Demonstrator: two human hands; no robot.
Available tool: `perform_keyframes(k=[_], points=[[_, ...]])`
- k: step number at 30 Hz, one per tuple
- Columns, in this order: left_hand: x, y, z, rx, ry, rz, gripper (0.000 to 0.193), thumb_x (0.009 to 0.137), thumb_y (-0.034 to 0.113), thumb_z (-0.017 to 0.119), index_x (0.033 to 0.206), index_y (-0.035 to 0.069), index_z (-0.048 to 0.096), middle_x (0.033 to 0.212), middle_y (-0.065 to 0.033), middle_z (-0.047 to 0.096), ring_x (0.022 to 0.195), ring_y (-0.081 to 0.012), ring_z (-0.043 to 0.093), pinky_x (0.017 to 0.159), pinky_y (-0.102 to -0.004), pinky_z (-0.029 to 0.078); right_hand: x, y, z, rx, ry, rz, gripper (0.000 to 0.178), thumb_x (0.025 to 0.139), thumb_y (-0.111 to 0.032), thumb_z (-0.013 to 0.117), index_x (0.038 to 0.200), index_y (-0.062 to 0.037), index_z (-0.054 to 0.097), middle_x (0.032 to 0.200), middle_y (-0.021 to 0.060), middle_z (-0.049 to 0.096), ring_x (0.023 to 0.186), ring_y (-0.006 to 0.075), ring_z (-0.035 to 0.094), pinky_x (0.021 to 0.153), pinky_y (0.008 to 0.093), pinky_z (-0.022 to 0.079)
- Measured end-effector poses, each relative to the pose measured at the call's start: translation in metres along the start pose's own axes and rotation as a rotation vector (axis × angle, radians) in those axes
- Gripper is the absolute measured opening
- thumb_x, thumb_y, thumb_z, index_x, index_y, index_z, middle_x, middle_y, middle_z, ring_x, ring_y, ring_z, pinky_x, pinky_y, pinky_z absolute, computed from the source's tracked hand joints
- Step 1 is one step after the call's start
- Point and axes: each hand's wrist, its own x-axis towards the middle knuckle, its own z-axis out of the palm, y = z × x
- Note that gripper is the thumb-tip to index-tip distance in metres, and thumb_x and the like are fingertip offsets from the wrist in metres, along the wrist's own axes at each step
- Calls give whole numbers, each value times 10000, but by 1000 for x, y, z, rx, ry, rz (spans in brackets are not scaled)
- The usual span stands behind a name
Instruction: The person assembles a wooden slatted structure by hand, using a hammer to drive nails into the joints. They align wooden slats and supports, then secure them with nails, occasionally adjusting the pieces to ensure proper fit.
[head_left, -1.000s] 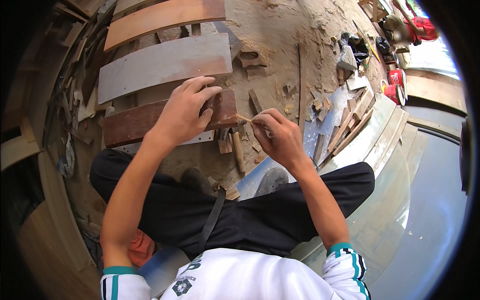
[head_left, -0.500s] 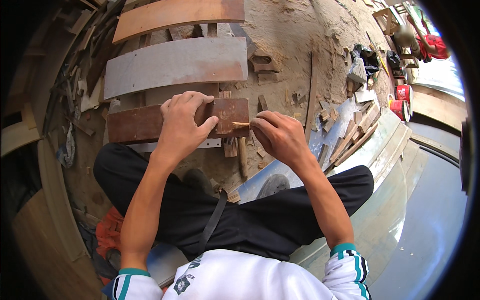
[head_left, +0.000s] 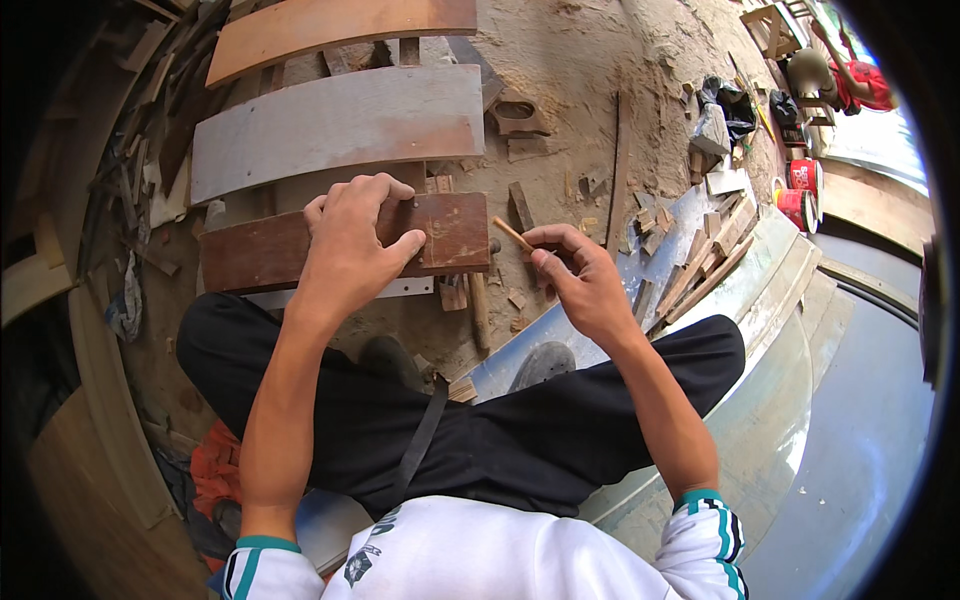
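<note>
A dark reddish-brown wooden board (head_left: 455, 222) lies across in front of me. My left hand (head_left: 350, 225) rests on top of it, thumb and fingers apart, the fingertips by its far edge. Just off the board's right end, my right hand (head_left: 580, 275) pinches a thin, light-brown wooden stick (head_left: 511, 234) between thumb and fingers. The stick's free end points up and left, apart from the board. Beyond that lie a grey-white board (head_left: 330, 125) and an orange-brown board (head_left: 345, 35), side by side with gaps between them.
Wood offcuts (head_left: 705, 255) are heaped on the right, near red tins (head_left: 797, 208) and a black plastic bag (head_left: 735, 105). A wooden block with a hollow (head_left: 520, 116) lies on the sandy ground. At the far right a person in red (head_left: 868, 88) is at work.
My right hand has drawn back to the right, and the stick has come off the board's surface and tilted upward. The left hand remains on the board.
</note>
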Motion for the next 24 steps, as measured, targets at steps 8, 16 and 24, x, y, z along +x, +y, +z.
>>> perform_keyframes(k=[8, 16, 24], points=[[4, 2, -2, 34, -36, -8, 397, 772, 221, 760, 1117, 105, 601, 1070, -51, 619, 1098, -243, 549, 1065, -410, 294, 14, 4, 20, -250, -14, -430, 126, 870, -23, 705, 996, -23, 706, 937, 78, 691, 769, 183, 656, 703, 290, 521], [4, 0, -2, 34, -45, 21, 435, 768, 243, 772, 1136, 107, 585, 1077, -61, 622, 1109, -244, 543, 1059, -423, 289, 20, 12, 29, -43, 46, -199, 143, 872, -63, 749, 967, 17, 678, 854, 32, 662, 689, 70, 601, 602, 227, 486], [4, 5, -6, 28, -115, -33, 489, 762, 294, 796, 1149, 98, 569, 1086, -65, 617, 1104, -238, 541, 1053, -407, 257, 22, 4, 24, -111, 18, 6, 245, 859, -194, 784, 953, 12, 691, 767, 19, 662, 654, 61, 565, 572, 223, 446]])
